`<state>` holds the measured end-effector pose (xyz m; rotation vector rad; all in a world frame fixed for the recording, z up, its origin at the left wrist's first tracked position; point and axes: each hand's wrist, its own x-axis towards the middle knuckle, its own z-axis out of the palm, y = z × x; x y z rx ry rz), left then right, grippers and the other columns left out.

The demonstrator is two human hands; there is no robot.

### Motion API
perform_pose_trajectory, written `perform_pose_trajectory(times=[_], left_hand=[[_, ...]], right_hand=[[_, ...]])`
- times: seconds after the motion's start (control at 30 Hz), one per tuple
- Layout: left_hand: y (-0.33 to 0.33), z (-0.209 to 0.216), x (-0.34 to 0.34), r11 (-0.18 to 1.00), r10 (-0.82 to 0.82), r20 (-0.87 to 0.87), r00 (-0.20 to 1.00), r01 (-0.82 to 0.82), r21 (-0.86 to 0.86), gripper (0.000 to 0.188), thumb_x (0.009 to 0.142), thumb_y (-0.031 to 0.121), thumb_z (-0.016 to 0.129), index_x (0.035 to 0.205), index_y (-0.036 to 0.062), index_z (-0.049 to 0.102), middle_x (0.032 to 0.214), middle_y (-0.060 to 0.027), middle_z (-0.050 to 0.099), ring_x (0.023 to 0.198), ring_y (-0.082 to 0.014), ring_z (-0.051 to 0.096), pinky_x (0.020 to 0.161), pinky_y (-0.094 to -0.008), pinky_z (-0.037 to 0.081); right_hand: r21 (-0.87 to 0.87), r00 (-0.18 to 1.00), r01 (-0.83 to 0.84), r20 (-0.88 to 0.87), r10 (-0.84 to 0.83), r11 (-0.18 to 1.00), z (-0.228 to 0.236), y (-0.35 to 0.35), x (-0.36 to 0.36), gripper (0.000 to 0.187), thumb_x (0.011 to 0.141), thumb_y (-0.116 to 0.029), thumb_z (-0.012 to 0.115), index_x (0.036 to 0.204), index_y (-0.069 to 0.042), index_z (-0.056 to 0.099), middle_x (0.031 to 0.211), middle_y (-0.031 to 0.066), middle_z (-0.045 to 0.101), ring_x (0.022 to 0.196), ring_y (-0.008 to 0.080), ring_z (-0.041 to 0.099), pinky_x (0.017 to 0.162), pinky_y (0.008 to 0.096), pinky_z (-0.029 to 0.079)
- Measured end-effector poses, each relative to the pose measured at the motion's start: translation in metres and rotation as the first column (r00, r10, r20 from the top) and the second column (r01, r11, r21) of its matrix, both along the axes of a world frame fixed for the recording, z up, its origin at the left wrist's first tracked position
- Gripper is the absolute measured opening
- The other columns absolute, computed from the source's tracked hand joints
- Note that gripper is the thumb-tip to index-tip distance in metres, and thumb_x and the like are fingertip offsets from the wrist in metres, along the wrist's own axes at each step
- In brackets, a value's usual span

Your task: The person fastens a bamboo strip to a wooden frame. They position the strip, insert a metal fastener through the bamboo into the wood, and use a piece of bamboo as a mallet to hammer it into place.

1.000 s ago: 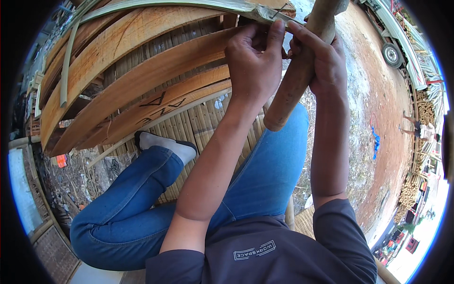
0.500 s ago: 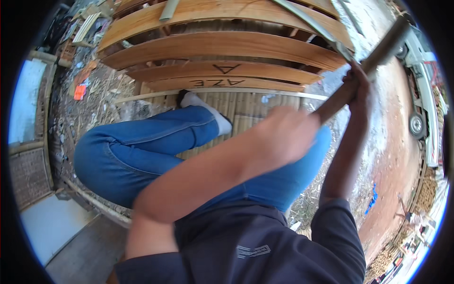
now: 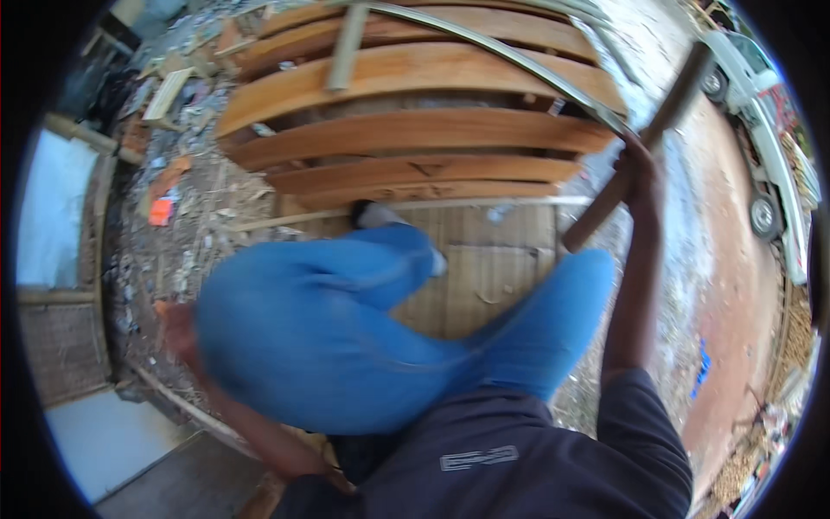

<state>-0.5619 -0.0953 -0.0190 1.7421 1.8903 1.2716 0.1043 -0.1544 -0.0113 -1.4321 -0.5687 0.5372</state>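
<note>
My right hand (image 3: 638,177) is closed round a thick brown wooden stick (image 3: 609,195), held slanting up to the right. The end of a long, thin grey-green strip (image 3: 510,59) meets this hand; whether the fingers also grip it I cannot tell. The strip runs back left over a stack of curved wooden boards (image 3: 415,130) with gaps between them. Down at the left, my left hand (image 3: 179,333) is beside my bent left knee (image 3: 251,311). It is smeared by motion, partly behind the knee, and its fingers do not show clearly.
A short pale slat (image 3: 347,48) lies across the boards. Between my legs is a slatted bamboo surface (image 3: 484,268). Wood scraps and an orange piece (image 3: 161,212) litter the left ground. A white vehicle (image 3: 769,164) stands on the right beside a dirt track.
My left hand has left the lower end of the stick and swung left past my knee. My right hand still holds the stick. The view has shifted, bringing more of the boards into sight.
</note>
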Motion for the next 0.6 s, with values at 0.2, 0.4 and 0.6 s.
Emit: perform_pose_trajectory(times=[0.2, 0.4, 0.6], left_hand=[[0.015, -0.230, 0.024, 0.959, 0.030, -0.227, 0.973, -0.092, -0.268, 0.029, 0.090, 0.018, 0.064, 0.114, 0.0028, 0.065, 0.106, -0.0184, 0.068, 0.099, -0.0345, 0.065, 0.088, -0.0453, 0.051], [0.025, -0.251, 0.040, 0.947, 0.053, -0.268, 0.962, -0.134, -0.292, 0.026, 0.088, 0.014, 0.065, 0.111, 0.0011, 0.064, 0.108, -0.0185, 0.065, 0.104, -0.0396, 0.059, 0.090, -0.0483, 0.047], [0.044, -0.252, 0.046, 0.970, 0.154, -0.316, 0.936, -0.204, -0.133, 0.024, 0.089, 0.017, 0.066, 0.109, 0.0043, 0.065, 0.107, -0.0151, 0.064, 0.102, -0.0371, 0.059, 0.089, -0.0482, 0.046]], right_hand=[[-0.026, 0.989, 0.059, -0.132, -0.062, 0.998, -0.020, -0.012, 0.036, 0.030, 0.090, -0.013, 0.074, 0.114, -0.005, 0.058, 0.079, 0.0019, 0.057, 0.066, 0.0114, 0.057, 0.058, 0.0270, 0.049], [-0.038, 0.996, 0.019, -0.083, -0.022, 0.999, -0.017, -0.014, 0.040, 0.029, 0.091, -0.016, 0.073, 0.115, -0.005, 0.060, 0.085, 0.0001, 0.058, 0.074, 0.0104, 0.057, 0.065, 0.0263, 0.050], [-0.058, 0.997, 0.069, -0.039, -0.072, 0.996, -0.016, -0.018, 0.052, 0.034, 0.095, -0.018, 0.067, 0.125, -0.005, 0.060, 0.101, 0.0008, 0.061, 0.084, 0.0117, 0.058, 0.072, 0.0284, 0.051]])
